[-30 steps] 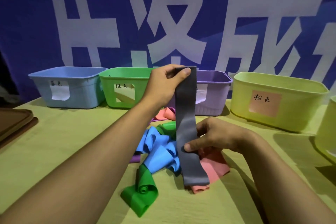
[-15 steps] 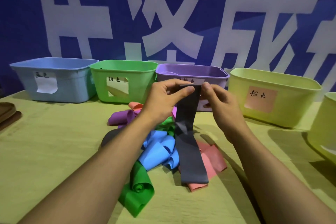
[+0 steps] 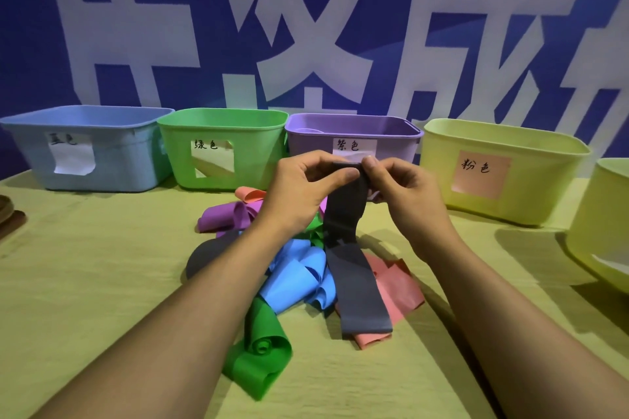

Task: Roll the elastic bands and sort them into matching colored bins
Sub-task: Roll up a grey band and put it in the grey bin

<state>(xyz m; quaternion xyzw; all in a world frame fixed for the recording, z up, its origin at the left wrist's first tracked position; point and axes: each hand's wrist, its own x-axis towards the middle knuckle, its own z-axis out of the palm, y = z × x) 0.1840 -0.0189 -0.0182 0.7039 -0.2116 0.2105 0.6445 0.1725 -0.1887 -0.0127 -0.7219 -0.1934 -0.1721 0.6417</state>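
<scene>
Both the left hand [image 3: 303,194] and right hand [image 3: 405,194] pinch the limp, light grey elastic band [image 3: 354,269] at its top edge, the best hold for rolling

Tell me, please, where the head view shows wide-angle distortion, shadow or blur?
In the head view, the yellow bin and the blue bin lean outward at the edges; soft shadows fall beside the bins on the table; the grey band stays sharp; the far-right bin is cut off.

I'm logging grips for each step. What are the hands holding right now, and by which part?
Both the left hand and right hand pinch the grey band at its top end; the rest hangs down onto the pile.
</scene>
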